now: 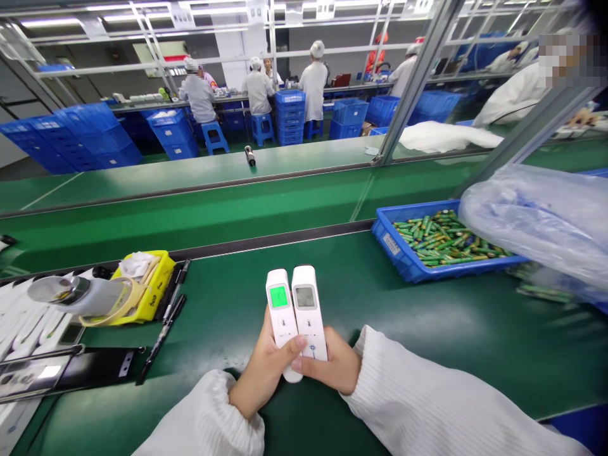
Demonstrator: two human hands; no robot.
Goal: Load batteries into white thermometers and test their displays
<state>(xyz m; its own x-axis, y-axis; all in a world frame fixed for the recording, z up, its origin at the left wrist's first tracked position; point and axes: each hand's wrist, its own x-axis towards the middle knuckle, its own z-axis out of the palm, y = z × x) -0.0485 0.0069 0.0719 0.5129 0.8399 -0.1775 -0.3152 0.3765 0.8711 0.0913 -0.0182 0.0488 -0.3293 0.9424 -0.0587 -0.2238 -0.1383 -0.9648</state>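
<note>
Two white handheld infrared thermometers stand side by side in front of me, their long edges close together. The left thermometer [284, 323] has a screen lit bright green, and my left hand [266, 360] is wrapped round it with the thumb on its front. My right hand [335, 366] grips the right thermometer [308, 310], whose screen is grey and unlit. Its thumb lies across the lower front, near a blue mark. Both thumbtips nearly meet between the two devices. The other fingers are mostly hidden behind them.
A blue tray of green batteries [399, 253] sits at the right, beside a clear plastic bag [546, 215]. To the left are a yellow basket [164, 278], pens [164, 339] and several white thermometers [23, 323]. Beyond the green conveyor [199, 218], people in white work near blue crates [289, 117].
</note>
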